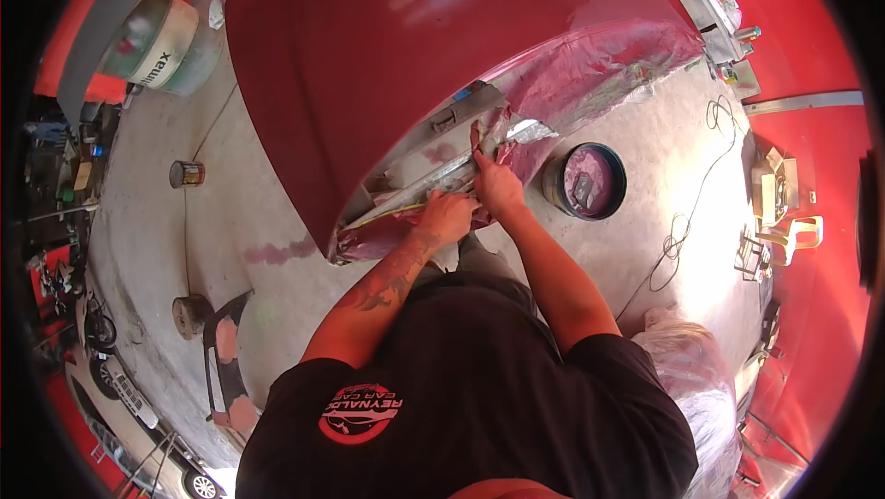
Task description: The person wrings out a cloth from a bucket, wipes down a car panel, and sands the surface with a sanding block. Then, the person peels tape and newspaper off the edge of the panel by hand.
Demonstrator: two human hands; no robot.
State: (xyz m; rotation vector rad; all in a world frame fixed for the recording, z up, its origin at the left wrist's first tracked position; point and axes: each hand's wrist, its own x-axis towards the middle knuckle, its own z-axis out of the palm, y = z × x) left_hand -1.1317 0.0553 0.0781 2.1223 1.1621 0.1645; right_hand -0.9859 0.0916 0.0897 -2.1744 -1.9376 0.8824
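A dark red car hood (359, 47) stretches out in front of me. Crumpled, paint-stained masking film (576, 79) hangs along its near edge, and a light-coloured frame (433, 156) shows in the gap beneath. My left hand (449, 217) has its fingers curled on the film at the lower edge of this gap. Just to the right and a little further away, my right hand (498, 185) grips a bunched part of the film, its index finger pointing up along it. The fingertips of both hands are partly hidden.
Right of the hood, a black bucket (616, 187) holds pinkish liquid and a grey piece. A can (187, 174) and a black-edged part (221, 351) are on the left floor. A cable (678, 241) snakes across the right floor. Plastic-wrapped material (691, 361) stands behind my right arm.
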